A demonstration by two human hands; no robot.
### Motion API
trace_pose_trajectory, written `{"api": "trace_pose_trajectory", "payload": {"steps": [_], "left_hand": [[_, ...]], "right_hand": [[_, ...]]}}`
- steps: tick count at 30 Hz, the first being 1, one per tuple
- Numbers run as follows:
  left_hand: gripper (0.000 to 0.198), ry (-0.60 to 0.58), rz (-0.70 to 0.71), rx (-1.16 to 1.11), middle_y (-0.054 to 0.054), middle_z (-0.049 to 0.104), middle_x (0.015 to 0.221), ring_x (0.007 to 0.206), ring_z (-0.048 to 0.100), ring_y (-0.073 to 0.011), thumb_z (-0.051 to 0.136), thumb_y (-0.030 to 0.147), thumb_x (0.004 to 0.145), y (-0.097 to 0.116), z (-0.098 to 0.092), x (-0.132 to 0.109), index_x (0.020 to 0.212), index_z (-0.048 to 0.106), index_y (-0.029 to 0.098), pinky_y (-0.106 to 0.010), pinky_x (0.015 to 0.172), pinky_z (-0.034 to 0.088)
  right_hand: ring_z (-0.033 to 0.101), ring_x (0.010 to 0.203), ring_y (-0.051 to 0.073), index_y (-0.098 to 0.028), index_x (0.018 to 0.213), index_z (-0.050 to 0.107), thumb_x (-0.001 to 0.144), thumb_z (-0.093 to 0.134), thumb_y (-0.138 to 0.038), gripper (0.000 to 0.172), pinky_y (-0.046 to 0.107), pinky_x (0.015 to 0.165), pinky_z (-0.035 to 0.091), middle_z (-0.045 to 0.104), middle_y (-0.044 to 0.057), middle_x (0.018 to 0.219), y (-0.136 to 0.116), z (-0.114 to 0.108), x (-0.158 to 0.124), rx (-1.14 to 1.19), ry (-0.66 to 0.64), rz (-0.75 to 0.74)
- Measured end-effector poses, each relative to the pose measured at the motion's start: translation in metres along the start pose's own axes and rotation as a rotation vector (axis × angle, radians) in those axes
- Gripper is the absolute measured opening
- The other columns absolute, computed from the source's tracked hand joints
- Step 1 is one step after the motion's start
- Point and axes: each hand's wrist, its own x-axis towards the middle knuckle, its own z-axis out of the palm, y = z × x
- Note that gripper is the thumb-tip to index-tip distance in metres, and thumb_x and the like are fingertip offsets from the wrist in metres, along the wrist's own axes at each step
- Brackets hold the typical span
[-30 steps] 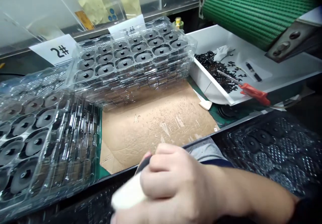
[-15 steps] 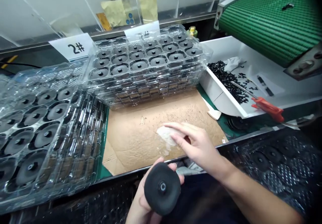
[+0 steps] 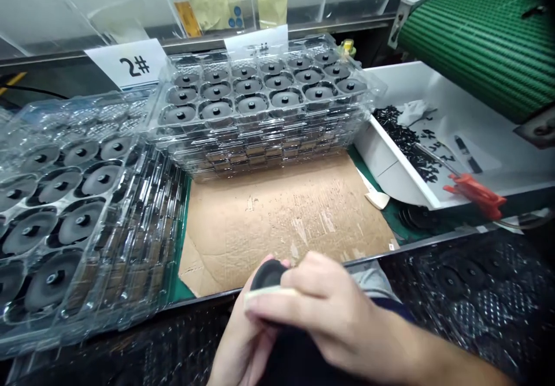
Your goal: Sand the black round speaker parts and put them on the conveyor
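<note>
Near the bottom middle, my left hand (image 3: 240, 331) is closed around a round black rubber-like part (image 3: 266, 275), now tilted. My right hand (image 3: 332, 305) pinches a pale piece (image 3: 262, 295), seemingly a folded white cloth, against the near side of that part. My right fingers cover much of the part, so its central hub is hidden. Both hands are just off the near edge of a worn cardboard sheet (image 3: 229, 224).
Clear plastic trays of similar black parts are stacked at left (image 3: 151, 212) and behind the cardboard (image 3: 260, 120). On the right, a white bin (image 3: 390, 166) contains small black pieces; red-handled pliers (image 3: 474, 192) rest there. A green conveyor (image 3: 472, 39) overhangs it.
My right hand has lifted the white piece off the cardboard and brought it left and down onto the black part. The part has tilted in my left hand, and the view has shifted slightly.
</note>
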Motion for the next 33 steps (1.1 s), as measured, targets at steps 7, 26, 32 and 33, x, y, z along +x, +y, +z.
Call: {"api": "trace_pose_trajectory", "payload": {"steps": [7,26,32,33], "left_hand": [[0.053,-0.003,0.047,-0.115,-0.005,0.064,0.119,0.111,0.056,-0.0224,0.073,0.033,0.065,-0.01,-0.006,0.007,0.116,0.059,0.03,-0.026,0.087,0.05],[0.043,-0.019,0.14,-0.011,-0.001,0.061,0.122,0.12,0.048,-0.0244,0.065,0.034,0.075,-0.006,-0.002,0.012,0.118,0.057,0.032,-0.035,0.104,0.036],[0.049,-0.026,0.148,-0.001,-0.001,0.063,0.12,0.112,0.055,-0.0242,0.072,0.04,0.064,0.0,0.003,0.003,0.111,0.062,0.031,-0.031,0.095,0.046],[0.05,-0.036,0.129,-0.022,0.0,0.063,0.119,0.112,0.056,-0.0247,0.072,0.042,0.062,0.001,0.007,0.002,0.11,0.062,0.032,-0.032,0.095,0.046]], "right_hand": [[0.056,0.076,0.013,-0.023,0.117,0.057,0.09,0.042,-0.011,0.033,0.028,0.069,0.04,0.066,0.002,0.089,0.013,0.008,0.0,0.021,0.042,0.11],[0.061,0.094,0.016,-0.018,0.115,0.057,0.089,0.043,-0.018,0.03,0.032,0.088,0.046,0.066,0.005,0.108,0.004,0.022,0.008,0.179,0.153,0.16],[0.063,0.087,0.015,-0.025,0.11,0.06,0.09,0.046,-0.02,0.025,0.026,0.074,0.051,0.067,0.0,0.1,0.035,0.012,-0.02,0.183,0.089,0.328],[0.062,0.091,0.017,-0.026,0.111,0.059,0.091,0.044,-0.02,0.026,0.028,0.076,0.052,0.066,0.001,0.102,0.05,0.012,-0.027,0.134,0.171,0.394]]}}
